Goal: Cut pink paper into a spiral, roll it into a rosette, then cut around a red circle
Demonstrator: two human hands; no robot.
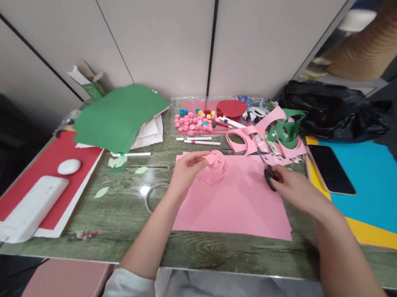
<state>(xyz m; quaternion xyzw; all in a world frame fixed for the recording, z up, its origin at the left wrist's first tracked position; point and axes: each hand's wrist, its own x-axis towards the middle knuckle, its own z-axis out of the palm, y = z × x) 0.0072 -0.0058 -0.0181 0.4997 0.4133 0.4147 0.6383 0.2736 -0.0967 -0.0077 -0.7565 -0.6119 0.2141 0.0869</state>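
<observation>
Between the fingertips of my left hand is a curled pink paper spiral, its loops hanging just over the pink paper sheets. My right hand grips the black handles of a pair of scissors at the right side of those sheets. The scissor blades point away from me, toward a heap of pink paper offcuts. Whether the blades are parted is too small to tell. A roll of tape lies beside my left forearm.
Pink paper rolls fill a clear tray behind the sheets, near several markers. Green paper lies back left, with a white device on red paper. At right are a phone, blue paper and a black bag.
</observation>
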